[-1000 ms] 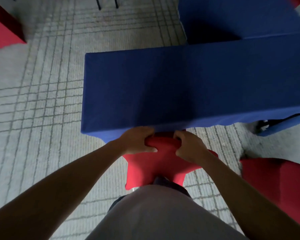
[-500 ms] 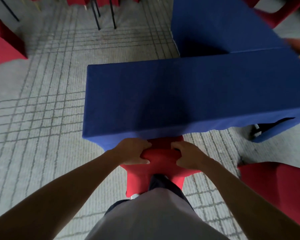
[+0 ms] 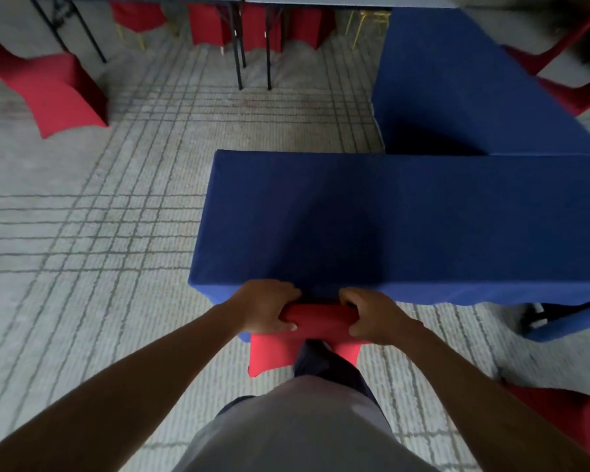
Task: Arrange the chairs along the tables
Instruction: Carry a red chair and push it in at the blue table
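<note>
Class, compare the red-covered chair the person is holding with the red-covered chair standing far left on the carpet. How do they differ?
The held chair sits against the blue-clothed table, mostly hidden beneath its edge; the far-left chair stands apart from any table, in open view. The left hand and right hand grip the held chair's top; nothing touches the far-left chair. Both wear red fabric covers.

Chair (image 3: 315, 318) at table's (image 3: 406, 226) near edge

You stand on a grey carpet (image 3: 82, 233) with dark line squares. On it sit two blue-covered tables (image 3: 406, 226), and red-covered chairs (image 3: 58, 90) at the upper left and top of the frame.
</note>
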The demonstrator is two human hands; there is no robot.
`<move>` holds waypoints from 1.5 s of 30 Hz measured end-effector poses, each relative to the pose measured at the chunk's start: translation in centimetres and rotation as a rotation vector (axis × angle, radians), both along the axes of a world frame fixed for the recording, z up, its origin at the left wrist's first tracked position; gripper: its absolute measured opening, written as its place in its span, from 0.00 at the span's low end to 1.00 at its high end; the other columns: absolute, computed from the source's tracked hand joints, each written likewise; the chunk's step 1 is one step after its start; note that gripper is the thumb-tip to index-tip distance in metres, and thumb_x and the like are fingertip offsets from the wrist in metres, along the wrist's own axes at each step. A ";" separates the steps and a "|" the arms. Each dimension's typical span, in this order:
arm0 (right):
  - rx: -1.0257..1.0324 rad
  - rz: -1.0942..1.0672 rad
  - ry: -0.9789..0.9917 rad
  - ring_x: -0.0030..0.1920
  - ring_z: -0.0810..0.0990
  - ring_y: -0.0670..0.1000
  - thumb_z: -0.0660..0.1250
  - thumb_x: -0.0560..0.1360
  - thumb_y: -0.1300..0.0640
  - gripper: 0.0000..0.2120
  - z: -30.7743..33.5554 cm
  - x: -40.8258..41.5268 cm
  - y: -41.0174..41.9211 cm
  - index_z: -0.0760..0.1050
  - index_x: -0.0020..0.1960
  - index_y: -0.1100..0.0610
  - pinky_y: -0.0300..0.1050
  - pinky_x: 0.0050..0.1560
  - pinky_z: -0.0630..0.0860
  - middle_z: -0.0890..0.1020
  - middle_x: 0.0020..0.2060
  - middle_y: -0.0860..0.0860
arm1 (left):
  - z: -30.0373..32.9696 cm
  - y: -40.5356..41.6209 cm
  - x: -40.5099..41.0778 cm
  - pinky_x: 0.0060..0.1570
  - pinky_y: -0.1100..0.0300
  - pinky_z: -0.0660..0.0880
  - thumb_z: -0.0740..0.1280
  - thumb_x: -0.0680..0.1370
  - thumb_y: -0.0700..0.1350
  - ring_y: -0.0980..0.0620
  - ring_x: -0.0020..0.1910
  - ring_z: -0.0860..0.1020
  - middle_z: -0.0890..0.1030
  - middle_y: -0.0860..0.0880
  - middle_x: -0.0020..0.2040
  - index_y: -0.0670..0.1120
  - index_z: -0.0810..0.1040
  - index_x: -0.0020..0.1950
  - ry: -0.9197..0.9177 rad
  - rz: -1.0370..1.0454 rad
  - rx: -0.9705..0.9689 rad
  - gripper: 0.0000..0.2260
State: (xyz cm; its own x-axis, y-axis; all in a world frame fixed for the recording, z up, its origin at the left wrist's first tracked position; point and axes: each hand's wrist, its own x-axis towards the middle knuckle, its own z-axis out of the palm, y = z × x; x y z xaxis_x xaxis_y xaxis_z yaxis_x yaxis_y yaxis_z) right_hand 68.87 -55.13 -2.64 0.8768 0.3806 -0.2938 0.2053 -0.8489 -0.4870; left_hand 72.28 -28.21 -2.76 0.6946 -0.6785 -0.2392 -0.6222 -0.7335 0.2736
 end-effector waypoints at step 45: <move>-0.166 -0.323 -0.051 0.75 0.65 0.59 0.67 0.77 0.55 0.27 -12.6 2.2 1.7 0.68 0.75 0.53 0.58 0.76 0.61 0.70 0.73 0.55 | -11.0 1.3 2.0 0.56 0.48 0.73 0.64 0.78 0.59 0.43 0.60 0.75 0.73 0.46 0.62 0.46 0.69 0.70 0.100 0.428 0.077 0.26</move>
State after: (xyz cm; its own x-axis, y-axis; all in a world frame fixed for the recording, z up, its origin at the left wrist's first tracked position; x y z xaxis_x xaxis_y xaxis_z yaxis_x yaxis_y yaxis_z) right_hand 71.10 -53.42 -15.23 0.9590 0.0323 -0.2815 -0.0661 -0.9406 -0.3330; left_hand 74.33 -26.95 -13.74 0.8799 -0.3120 -0.3583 -0.2310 -0.9400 0.2511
